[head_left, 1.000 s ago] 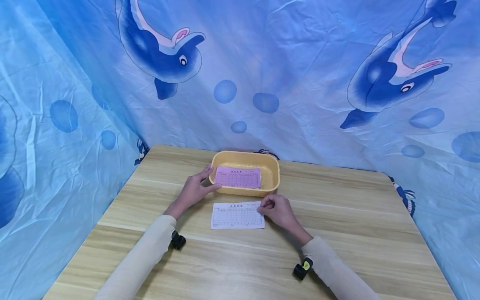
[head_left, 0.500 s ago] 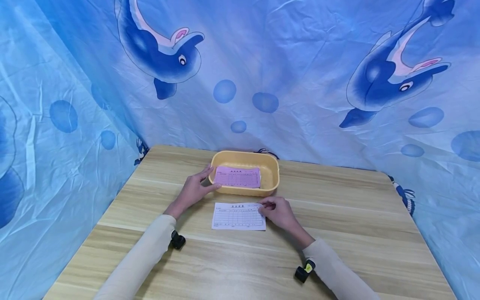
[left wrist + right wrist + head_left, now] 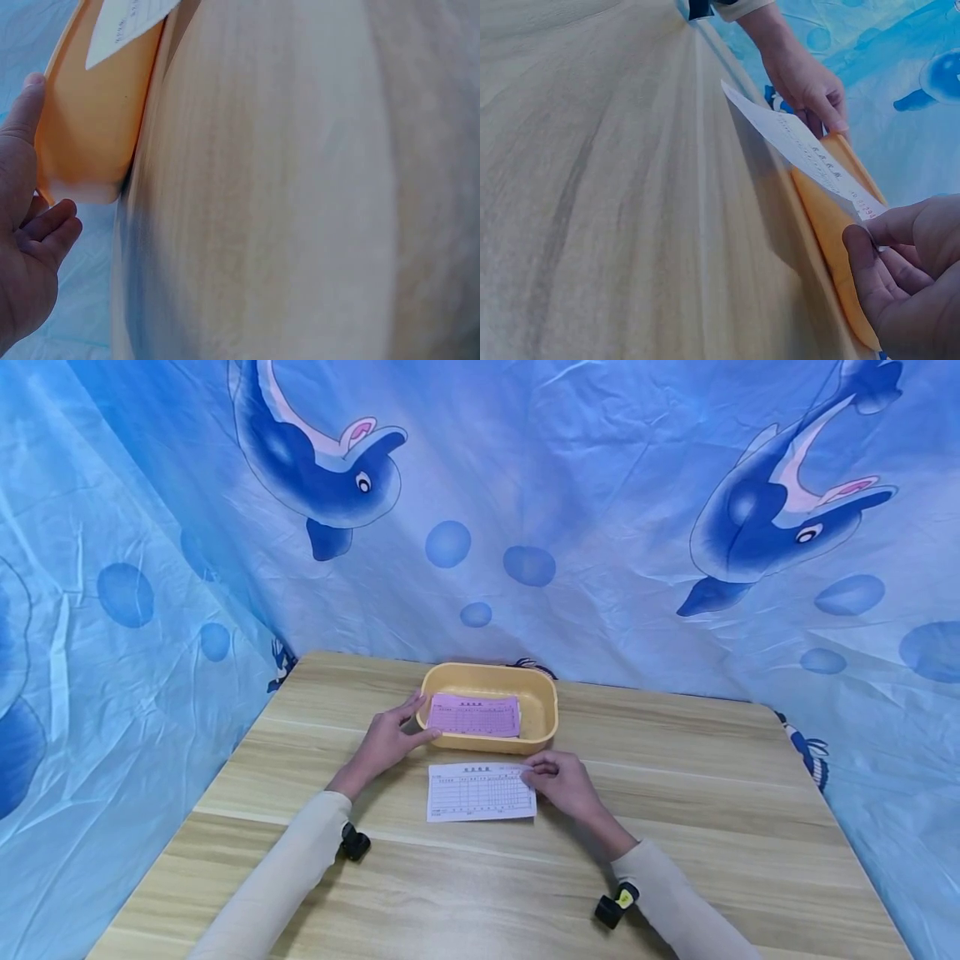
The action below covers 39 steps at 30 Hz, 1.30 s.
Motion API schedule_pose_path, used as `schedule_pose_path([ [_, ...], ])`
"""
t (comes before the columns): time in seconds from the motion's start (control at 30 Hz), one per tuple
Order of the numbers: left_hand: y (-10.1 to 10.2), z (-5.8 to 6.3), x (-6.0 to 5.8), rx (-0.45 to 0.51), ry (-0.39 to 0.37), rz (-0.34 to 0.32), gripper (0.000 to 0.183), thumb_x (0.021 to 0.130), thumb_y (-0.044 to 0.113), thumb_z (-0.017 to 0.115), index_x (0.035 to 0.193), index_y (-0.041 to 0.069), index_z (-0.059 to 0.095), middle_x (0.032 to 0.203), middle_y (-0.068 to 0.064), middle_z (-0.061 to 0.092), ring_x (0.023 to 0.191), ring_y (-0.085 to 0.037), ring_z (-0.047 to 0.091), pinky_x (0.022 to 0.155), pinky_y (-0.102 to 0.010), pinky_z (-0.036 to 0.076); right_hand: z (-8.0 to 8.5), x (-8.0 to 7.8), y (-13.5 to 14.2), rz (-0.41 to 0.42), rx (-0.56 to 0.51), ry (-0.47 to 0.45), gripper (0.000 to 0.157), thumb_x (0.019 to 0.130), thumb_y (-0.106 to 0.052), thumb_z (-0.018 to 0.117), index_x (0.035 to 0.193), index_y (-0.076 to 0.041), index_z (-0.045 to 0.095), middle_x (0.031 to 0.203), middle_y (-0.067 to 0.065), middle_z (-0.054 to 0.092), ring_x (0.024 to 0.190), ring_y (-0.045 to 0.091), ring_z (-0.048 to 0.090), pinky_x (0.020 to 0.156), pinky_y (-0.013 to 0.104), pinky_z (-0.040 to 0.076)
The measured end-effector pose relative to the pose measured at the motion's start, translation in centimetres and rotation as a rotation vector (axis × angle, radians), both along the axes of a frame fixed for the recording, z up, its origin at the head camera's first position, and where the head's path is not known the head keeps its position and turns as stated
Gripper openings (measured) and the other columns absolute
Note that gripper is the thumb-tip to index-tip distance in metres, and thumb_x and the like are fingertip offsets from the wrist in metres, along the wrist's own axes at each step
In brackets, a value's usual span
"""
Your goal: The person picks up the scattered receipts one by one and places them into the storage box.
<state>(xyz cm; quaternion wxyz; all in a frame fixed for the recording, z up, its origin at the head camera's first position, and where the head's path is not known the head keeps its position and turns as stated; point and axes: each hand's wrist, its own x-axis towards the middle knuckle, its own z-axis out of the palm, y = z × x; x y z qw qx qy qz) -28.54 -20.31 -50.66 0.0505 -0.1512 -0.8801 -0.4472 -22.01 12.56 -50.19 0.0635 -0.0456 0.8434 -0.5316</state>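
Note:
A shallow yellow-orange plastic basket (image 3: pixel 542 714) stands near the back of the wooden table. In its left part lies a pink paper form (image 3: pixel 474 717) printed with a grid; a thin pale edge shows beneath it. My left hand (image 3: pixel 386 739) holds the basket's left end, thumb at the front corner and fingers along the side. In front of the basket, a white paper form (image 3: pixel 476 795) with the same kind of grid is pinched at its upper right corner by my right hand (image 3: pixel 564 783). The right wrist view shows this form (image 3: pixel 795 142) raised off the table, its shadow below.
The wooden table (image 3: pixel 465 893) reaches back to a blue curtain (image 3: pixel 600 635) printed with dolphins. Dark blue-and-white tassels (image 3: pixel 806 747) hang by the table's right edge, with more at the back left. Each wrist carries a small black camera (image 3: pixel 355 842).
My right hand has shifted slightly right with the white form, which also looks a little larger than before. My left hand and the basket have stayed in place.

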Motion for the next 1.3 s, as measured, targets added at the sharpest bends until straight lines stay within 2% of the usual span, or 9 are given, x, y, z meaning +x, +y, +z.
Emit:
schedule_pose_path([
  [0.1,0.0,0.0,0.0,-0.003,-0.009,0.001,0.082,0.086,0.041,0.082,0.15,0.003,0.049,0.162,-0.018,0.035,0.148,-0.033,0.037,0.118,-0.046,0.038,0.4,0.0,0.1,-0.022,-0.017,0.001,0.007,0.091,-0.006,0.076,0.097,-0.008,0.076,0.086,0.002,0.073,0.077,0.014,0.067,0.062,0.026,0.057],
  [0.33,-0.1,0.0,0.0,-0.001,-0.019,0.008,0.084,0.085,0.045,0.082,0.15,0.003,0.048,0.162,-0.017,0.034,0.147,-0.034,0.037,0.118,-0.047,0.037,1.4,0.1,0.5,-0.044,-0.041,0.0,0.01,0.091,-0.008,0.077,0.101,-0.008,0.077,0.093,0.003,0.074,0.087,0.016,0.069,0.075,0.026,0.058],
  [0.63,0.0,0.1,0.1,-0.01,-0.015,0.016,0.082,0.085,0.04,0.083,0.149,0.003,0.049,0.161,-0.015,0.035,0.147,-0.035,0.039,0.117,-0.047,0.04,2.2,0.0,0.8,-0.078,-0.06,-0.029,0.01,0.093,-0.011,0.076,0.102,-0.007,0.076,0.096,0.006,0.072,0.086,0.015,0.066,0.071,0.023,0.056],
  [0.93,0.0,0.2,0.1,-0.016,-0.005,0.012,0.079,0.086,0.036,0.084,0.148,0.002,0.05,0.161,-0.016,0.036,0.144,-0.035,0.042,0.115,-0.047,0.042,4.4,-0.1,1.0,-0.077,-0.09,-0.005,0.012,0.093,-0.012,0.076,0.101,-0.004,0.075,0.091,0.006,0.074,0.082,0.014,0.067,0.069,0.024,0.058],
  [1.13,0.0,0.3,0.2,-0.019,-0.017,0.007,0.074,0.088,0.026,0.083,0.149,0.001,0.049,0.161,-0.017,0.035,0.14,-0.039,0.046,0.113,-0.047,0.044,5.6,-0.9,1.2,-0.073,-0.105,0.024,0.014,0.092,-0.012,0.077,0.101,-0.002,0.075,0.091,0.008,0.076,0.082,0.016,0.071,0.073,0.027,0.062],
  [1.3,0.0,0.4,0.2,-0.03,-0.033,0.009,0.075,0.088,0.026,0.083,0.15,0.002,0.048,0.162,-0.017,0.034,0.139,-0.039,0.047,0.114,-0.048,0.043,6.6,-1.5,1.4,-0.058,-0.079,0.072,0.016,0.092,-0.015,0.078,0.102,-0.002,0.075,0.094,0.009,0.077,0.081,0.016,0.071,0.077,0.038,0.064],
])
